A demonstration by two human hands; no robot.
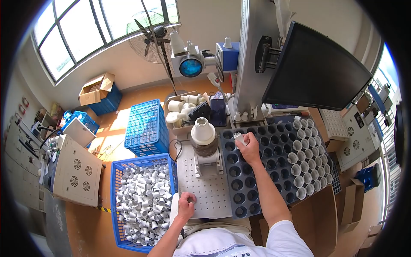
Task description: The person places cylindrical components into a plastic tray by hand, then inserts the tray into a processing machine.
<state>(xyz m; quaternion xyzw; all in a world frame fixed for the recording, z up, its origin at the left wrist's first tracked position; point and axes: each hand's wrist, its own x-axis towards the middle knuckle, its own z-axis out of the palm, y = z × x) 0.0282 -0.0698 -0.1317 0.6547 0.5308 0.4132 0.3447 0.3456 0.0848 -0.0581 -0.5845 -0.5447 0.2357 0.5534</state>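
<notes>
My right hand (248, 148) grips a small white flared plastic cup (239, 138) at the upper left of the black tray (236, 159) with round pockets. Rows of similar white cups (305, 166) fill the tray's right side. Loosely curled, my left hand (186, 206) rests near the front left edge of the perforated metal plate (202, 198), with nothing visible in it. Between my hands and farther back, a larger white stepped cone (203, 133) stands upright on a round metal fixture (206, 149).
A blue basket (113, 201) heaped with white cups stands left of the plate. Behind it is a stack of blue crates (145, 128). A lens head (191, 67) hangs above the bench, and a black monitor (317, 68) overhangs the right. A carton (174, 130) holds white parts.
</notes>
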